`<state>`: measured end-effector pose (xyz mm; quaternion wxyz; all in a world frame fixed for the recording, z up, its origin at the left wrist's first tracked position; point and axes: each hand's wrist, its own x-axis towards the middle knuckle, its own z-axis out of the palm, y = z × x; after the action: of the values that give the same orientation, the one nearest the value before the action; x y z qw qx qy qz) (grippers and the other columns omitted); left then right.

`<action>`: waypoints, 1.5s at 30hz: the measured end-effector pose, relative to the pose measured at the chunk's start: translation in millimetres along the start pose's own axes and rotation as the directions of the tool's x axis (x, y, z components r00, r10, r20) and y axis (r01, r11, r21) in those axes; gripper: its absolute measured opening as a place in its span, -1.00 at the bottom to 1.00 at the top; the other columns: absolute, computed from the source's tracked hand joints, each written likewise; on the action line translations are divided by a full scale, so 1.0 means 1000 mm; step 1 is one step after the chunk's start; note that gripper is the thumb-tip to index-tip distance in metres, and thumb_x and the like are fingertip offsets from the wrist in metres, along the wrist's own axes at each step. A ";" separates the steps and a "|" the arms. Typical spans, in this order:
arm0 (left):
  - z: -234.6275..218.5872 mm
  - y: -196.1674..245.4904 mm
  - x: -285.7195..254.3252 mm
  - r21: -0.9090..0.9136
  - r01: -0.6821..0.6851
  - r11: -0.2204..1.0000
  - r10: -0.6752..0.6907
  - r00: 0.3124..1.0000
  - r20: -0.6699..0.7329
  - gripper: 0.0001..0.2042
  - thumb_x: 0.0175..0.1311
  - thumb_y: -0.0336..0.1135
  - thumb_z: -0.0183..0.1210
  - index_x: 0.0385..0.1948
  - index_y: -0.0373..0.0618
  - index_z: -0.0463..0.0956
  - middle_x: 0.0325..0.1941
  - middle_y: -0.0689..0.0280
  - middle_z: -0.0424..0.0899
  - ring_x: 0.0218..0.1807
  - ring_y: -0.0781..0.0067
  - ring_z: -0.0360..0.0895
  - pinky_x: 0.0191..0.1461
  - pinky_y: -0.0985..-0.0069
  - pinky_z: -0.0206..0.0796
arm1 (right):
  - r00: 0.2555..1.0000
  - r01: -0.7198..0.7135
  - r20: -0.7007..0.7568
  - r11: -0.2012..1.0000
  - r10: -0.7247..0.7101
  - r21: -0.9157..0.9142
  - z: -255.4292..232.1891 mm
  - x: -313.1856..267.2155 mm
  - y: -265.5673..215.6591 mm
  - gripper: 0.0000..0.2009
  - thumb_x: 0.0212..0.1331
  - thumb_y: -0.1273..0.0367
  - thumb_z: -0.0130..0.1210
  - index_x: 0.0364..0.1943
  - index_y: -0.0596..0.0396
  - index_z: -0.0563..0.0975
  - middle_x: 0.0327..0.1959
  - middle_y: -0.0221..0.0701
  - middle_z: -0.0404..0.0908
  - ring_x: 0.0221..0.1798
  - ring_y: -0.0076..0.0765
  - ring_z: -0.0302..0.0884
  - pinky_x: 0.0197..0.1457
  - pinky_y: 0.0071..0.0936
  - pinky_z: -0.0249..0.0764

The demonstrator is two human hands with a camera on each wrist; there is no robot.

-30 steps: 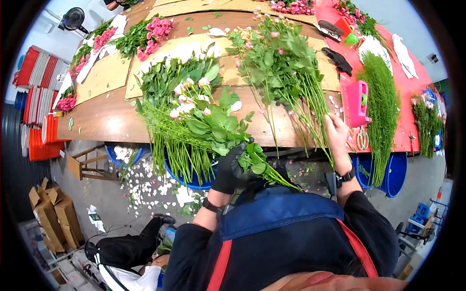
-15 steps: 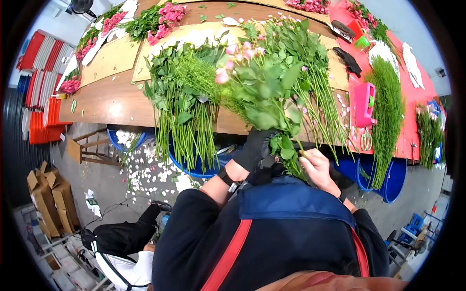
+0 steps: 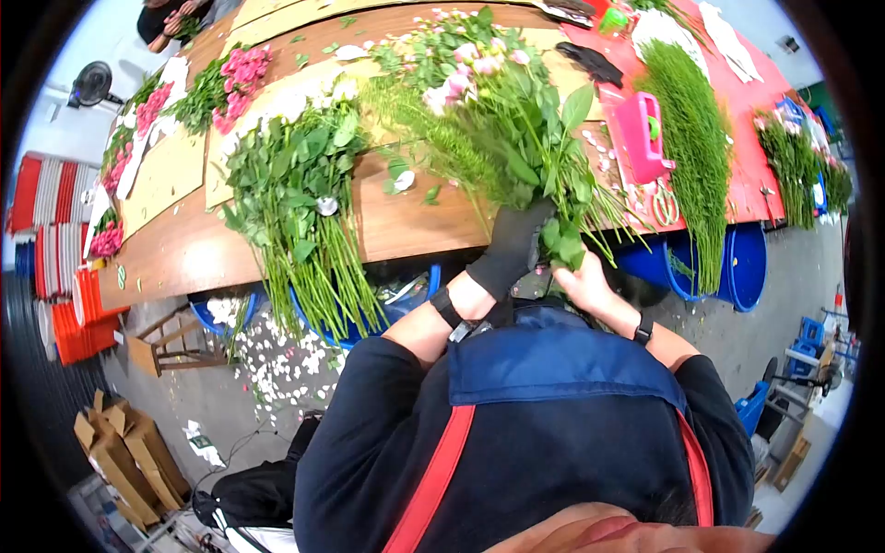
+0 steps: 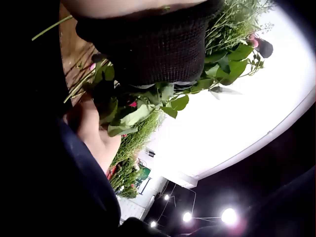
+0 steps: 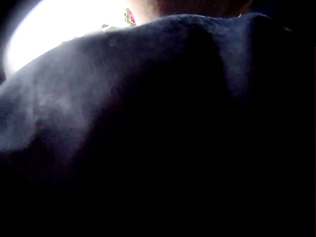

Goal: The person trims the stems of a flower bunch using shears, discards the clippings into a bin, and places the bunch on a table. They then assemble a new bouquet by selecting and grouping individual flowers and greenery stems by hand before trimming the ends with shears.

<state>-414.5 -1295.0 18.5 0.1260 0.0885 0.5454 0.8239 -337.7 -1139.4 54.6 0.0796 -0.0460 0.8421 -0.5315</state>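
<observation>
Head view, left hand (image 3: pixel 516 244), fingers gripping bouquet (image 3: pixel 527 129), right hand (image 3: pixel 584 282) partly hidden, fingers indiscernible

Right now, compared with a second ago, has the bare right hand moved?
Yes: judged against the scissors, the right hand has moved toward the person's body and leftward, now close to the black-gloved left hand.
</observation>
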 end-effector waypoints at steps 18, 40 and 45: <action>0.169 -0.074 0.063 0.050 0.347 0.936 -0.344 0.879 0.329 -0.63 0.28 -0.20 0.12 0.00 -0.27 0.46 -0.03 0.24 0.60 -0.01 0.42 0.53 0.10 0.43 0.34 | 0.584 -0.794 0.801 0.301 0.136 0.528 -0.229 -0.023 0.107 -0.63 0.24 0.03 0.06 -0.26 0.07 0.41 -0.79 -0.58 0.16 -0.82 -0.59 0.07 -0.74 -0.58 0.03; 0.256 -0.030 0.056 -0.105 0.499 0.860 -0.506 0.861 -0.048 -0.56 0.27 -0.06 0.18 0.04 -0.19 0.45 -0.09 0.40 0.55 -0.08 0.61 0.41 0.02 0.58 0.30 | 0.981 -0.122 0.158 0.990 0.110 0.068 -0.295 0.024 0.040 -0.55 0.01 0.47 0.24 0.04 0.19 0.42 -0.57 -0.55 0.43 -0.47 -0.69 0.36 -0.37 -0.69 0.35; 0.245 -0.033 0.053 -0.196 0.467 0.863 -0.484 0.874 -0.051 -0.66 0.32 -0.14 0.10 0.02 -0.13 0.47 -0.13 0.39 0.58 -0.21 0.63 0.48 -0.19 0.60 0.36 | 0.993 0.033 0.110 0.999 -0.033 0.003 -0.265 0.013 0.059 -0.64 0.06 0.47 0.20 -0.02 0.15 0.42 -0.33 -0.43 0.51 -0.38 -0.59 0.44 -0.25 -0.60 0.44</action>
<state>-392.1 -1051.7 83.7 0.3057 -0.1010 0.4803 0.8159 -398.8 -881.3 112.1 0.1171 -0.0890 0.8353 -0.5297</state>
